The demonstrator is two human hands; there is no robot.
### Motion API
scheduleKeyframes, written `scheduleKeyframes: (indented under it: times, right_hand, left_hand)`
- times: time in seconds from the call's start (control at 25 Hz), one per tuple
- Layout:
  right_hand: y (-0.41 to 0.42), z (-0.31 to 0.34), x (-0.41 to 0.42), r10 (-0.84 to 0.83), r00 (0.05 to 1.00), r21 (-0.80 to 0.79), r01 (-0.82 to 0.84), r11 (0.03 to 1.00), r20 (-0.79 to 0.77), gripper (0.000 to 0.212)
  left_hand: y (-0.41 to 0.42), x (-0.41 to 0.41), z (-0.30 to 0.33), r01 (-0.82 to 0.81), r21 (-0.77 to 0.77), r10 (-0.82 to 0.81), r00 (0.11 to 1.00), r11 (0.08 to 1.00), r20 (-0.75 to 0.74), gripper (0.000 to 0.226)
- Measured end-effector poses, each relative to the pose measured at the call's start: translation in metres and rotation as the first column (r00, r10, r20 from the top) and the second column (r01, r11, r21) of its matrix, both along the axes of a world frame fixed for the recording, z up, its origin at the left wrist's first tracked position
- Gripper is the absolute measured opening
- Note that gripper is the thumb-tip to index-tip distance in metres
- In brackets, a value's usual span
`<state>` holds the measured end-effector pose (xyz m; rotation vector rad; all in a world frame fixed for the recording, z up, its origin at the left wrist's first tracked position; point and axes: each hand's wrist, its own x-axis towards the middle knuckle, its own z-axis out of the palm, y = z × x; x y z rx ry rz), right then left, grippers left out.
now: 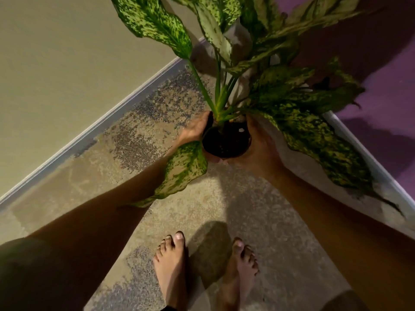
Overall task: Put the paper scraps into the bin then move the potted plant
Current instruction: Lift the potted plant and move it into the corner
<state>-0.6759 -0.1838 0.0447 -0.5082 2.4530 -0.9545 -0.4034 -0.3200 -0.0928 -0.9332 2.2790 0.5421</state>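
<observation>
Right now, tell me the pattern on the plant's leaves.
Green leaves mottled with pale yellow-cream speckles, seen best in the head view.

We're indoors, in a home by the look of it: bare feet on a worn, speckled floor, a plain beige wall with a pale skirting, a purple wall at right, and a leafy houseplant in the corner.
</observation>
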Motion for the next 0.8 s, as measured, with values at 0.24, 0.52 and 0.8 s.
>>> scheduleKeyframes:
  times: [0.24, 0.52, 0.8]
  right_hand:
    - [0.004, -0.017, 0.003, -0.065, 0.996, -0.1, 0.071, 0.992, 0.067, 0.094]
    - [-0.009, 0.019, 0.009, 0.058, 0.995, -0.132, -0.068, 0.989, -0.075, 0.1]
    - [0.0, 0.026, 0.037, -0.028, 0.996, 0.162, 0.041, 0.986, -0.084, 0.106]
  left_hand:
    - [-0.004, 0.013, -0.007, -0.126, 0.144, 0.131, 0.991, 0.981, -0.026, 0.042]
    - [-0.043, 0.029, 0.0, -0.231, -0.011, 0.228, 0.965, 0.973, -0.129, 0.044]
    - [-0.041, 0.053, 0.012, -0.228, 0.007, 0.227, 0.97, 0.974, -0.087, 0.038]
